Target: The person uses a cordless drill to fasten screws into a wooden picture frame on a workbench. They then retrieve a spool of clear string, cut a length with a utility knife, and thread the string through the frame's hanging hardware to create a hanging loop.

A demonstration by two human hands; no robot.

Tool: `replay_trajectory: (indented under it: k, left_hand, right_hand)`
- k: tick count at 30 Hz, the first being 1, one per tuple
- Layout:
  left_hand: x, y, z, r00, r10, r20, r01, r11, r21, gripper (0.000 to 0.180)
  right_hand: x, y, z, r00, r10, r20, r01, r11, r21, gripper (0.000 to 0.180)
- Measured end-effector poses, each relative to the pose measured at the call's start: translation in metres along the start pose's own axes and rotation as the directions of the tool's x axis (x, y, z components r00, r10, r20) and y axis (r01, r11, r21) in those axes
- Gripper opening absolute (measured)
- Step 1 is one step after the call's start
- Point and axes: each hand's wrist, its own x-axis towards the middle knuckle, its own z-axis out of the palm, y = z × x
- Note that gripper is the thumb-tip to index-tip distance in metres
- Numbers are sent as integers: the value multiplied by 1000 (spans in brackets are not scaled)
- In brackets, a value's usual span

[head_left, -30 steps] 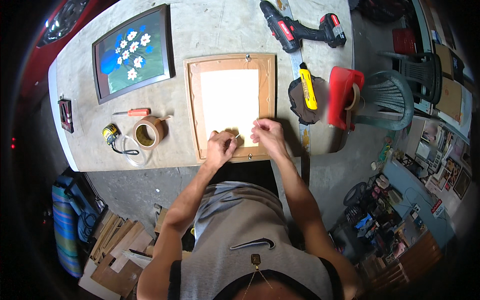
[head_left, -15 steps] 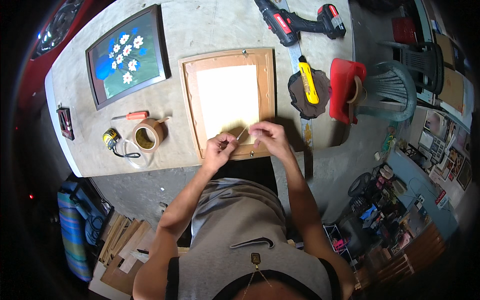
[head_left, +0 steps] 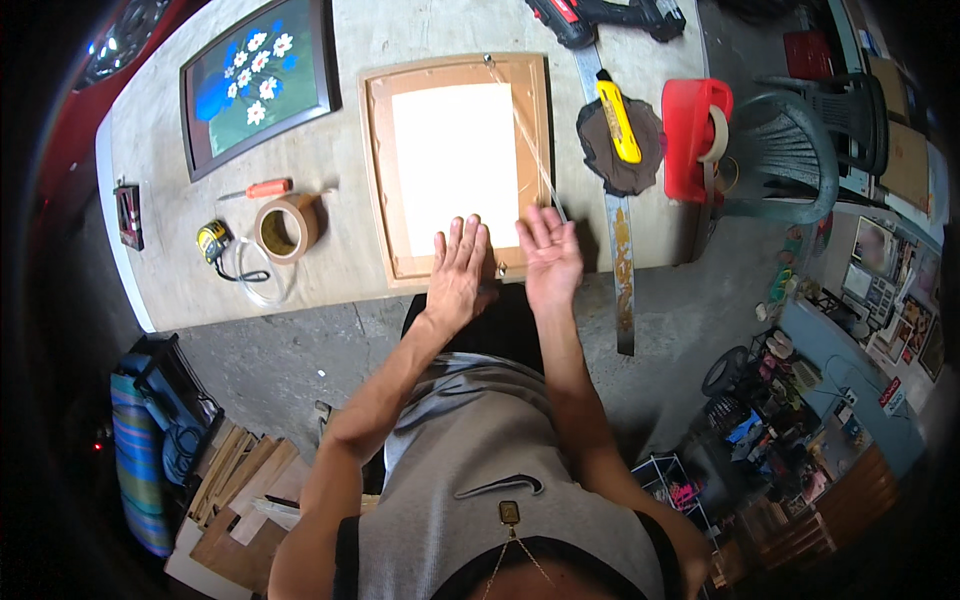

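Frame [head_left: 455, 165] lies on table [head_left: 150, 180]; tape roll [head_left: 285, 228] left, knife [head_left: 617, 118] right.

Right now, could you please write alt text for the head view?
Both open hands, left hand and right hand, lie at the near edge of a wooden picture frame lying back-up on a grey table, with a tape roll to its left.

The grey concrete bench [head_left: 340, 190] carries a face-down wooden picture frame [head_left: 458, 165]; left of that frame lie a brown tape roll [head_left: 285, 228] and a dark-framed flower painting [head_left: 258, 85].
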Motion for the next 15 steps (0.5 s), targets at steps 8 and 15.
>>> replay_trajectory:
  k: [8, 15]
  left_hand:
    - [6, -10, 17, 993, 46, -107, -26, 983, 183, 86]
    - [11, -5, 5, 996, 38, -79, -14, 961, 277, 94]
  right_hand:
    - [-109, -46, -60, 408, -256, 876, 795, 572, -203, 17]
    - [-127, 59, -135, 942, -180, 283, 231, 960, -161, 38]
